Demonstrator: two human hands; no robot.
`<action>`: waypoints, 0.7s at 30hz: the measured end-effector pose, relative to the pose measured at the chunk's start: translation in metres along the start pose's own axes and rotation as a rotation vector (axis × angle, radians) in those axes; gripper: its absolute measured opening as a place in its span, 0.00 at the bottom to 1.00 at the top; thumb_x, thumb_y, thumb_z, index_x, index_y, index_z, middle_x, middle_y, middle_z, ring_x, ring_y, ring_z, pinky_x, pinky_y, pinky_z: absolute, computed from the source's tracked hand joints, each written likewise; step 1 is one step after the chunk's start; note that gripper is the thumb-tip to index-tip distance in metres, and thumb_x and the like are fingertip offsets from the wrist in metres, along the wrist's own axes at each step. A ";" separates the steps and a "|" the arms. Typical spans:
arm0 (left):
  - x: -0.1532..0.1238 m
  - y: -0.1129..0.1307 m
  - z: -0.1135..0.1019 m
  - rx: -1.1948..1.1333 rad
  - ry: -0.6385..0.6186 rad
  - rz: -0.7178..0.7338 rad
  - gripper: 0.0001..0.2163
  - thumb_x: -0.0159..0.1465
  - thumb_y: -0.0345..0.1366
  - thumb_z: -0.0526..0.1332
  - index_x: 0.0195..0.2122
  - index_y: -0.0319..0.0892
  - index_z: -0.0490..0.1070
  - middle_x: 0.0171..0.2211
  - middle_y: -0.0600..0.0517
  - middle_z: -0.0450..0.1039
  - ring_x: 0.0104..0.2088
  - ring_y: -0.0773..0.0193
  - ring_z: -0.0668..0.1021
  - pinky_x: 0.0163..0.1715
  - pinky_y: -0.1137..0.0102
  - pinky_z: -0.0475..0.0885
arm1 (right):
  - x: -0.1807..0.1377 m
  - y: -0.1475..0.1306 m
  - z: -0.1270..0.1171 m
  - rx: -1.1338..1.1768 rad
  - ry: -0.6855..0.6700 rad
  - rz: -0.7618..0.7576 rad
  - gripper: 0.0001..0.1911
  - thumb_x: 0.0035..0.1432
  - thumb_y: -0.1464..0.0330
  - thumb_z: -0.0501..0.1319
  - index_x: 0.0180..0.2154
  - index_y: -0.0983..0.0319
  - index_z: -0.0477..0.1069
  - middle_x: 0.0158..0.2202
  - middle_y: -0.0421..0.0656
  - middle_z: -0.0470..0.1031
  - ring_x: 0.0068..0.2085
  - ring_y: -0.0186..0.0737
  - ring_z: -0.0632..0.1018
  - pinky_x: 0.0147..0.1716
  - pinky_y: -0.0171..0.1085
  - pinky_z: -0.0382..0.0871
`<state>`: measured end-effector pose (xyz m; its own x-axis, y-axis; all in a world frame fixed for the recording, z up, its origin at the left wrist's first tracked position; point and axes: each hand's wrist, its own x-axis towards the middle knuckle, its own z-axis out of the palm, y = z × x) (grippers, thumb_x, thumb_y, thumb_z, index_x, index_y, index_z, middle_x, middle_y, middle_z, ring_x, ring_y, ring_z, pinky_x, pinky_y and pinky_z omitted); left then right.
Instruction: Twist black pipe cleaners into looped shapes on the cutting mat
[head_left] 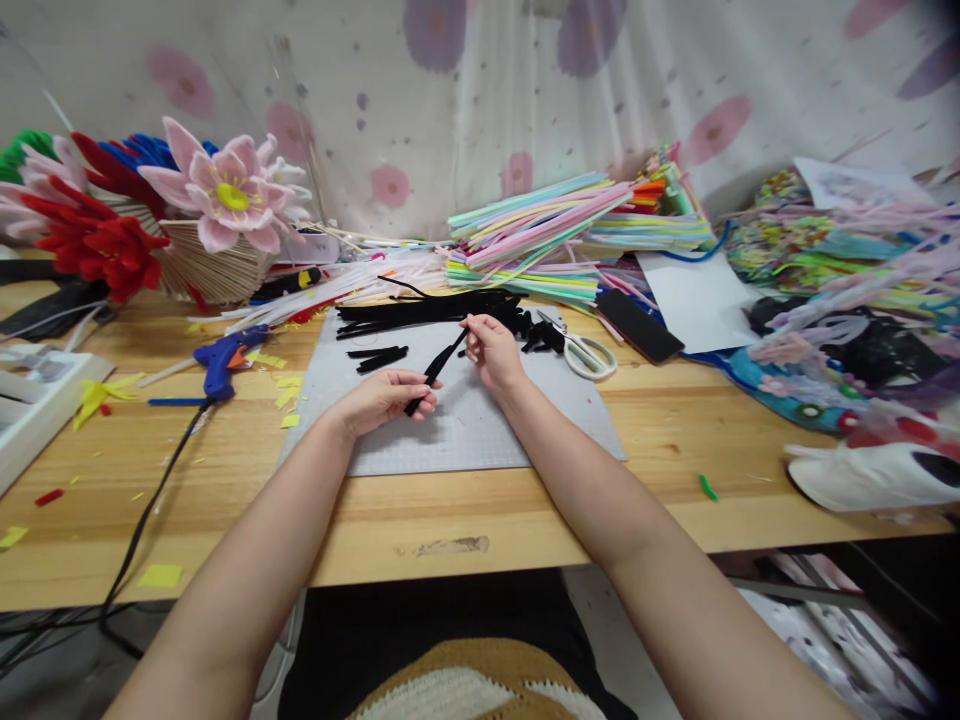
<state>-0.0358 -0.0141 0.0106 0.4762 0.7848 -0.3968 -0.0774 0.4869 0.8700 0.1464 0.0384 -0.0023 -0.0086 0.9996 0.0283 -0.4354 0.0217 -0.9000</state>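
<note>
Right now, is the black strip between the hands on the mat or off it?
Off: the strip runs from the left hand to the right hand, fingers pinching it above the mat.

No words or numbers can be read, not on the dark phone (641,326) at three o'clock, the blue glue gun (219,366) at nine o'clock, or the gray mat (472,440) between.

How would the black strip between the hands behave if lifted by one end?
The black strip is probably fairly stiff: it runs nearly straight between the left hand and right hand, though tension may help. It's likely light, being so slim. Its matte surface suggests little slipping.
</note>
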 end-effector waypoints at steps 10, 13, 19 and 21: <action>0.004 0.009 -0.026 -0.017 0.769 0.556 0.11 0.45 0.37 0.68 0.26 0.38 0.70 0.17 0.58 0.67 0.15 0.75 0.68 0.14 0.79 0.61 | -0.007 0.004 -0.006 -0.497 -0.368 0.195 0.06 0.46 0.69 0.64 0.25 0.65 0.69 0.19 0.39 0.73 0.19 0.26 0.69 0.16 0.26 0.60; 0.004 0.013 -0.025 -0.280 0.731 0.575 0.13 0.46 0.40 0.68 0.29 0.41 0.68 0.21 0.59 0.66 0.17 0.78 0.68 0.14 0.81 0.61 | -0.015 0.003 0.004 -0.524 -0.411 0.209 0.04 0.49 0.71 0.61 0.25 0.65 0.67 0.19 0.39 0.73 0.19 0.26 0.69 0.15 0.25 0.58; 0.010 0.003 -0.001 -0.229 0.657 0.646 0.19 0.46 0.41 0.68 0.37 0.43 0.65 0.28 0.57 0.64 0.22 0.75 0.70 0.17 0.80 0.66 | -0.020 0.017 0.021 -0.459 -0.179 0.106 0.05 0.54 0.70 0.56 0.27 0.62 0.61 0.18 0.35 0.72 0.16 0.26 0.67 0.15 0.26 0.56; 0.012 -0.002 0.006 -0.110 0.712 0.731 0.20 0.46 0.39 0.68 0.38 0.44 0.65 0.30 0.57 0.65 0.24 0.74 0.70 0.19 0.80 0.68 | -0.019 0.022 0.023 -0.435 -0.075 0.059 0.05 0.54 0.69 0.55 0.27 0.61 0.60 0.17 0.34 0.71 0.15 0.25 0.65 0.16 0.26 0.57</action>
<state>-0.0246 -0.0086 0.0057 -0.3472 0.9317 0.1068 -0.2372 -0.1974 0.9512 0.1161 0.0190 -0.0128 -0.0942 0.9955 -0.0116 -0.0133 -0.0129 -0.9998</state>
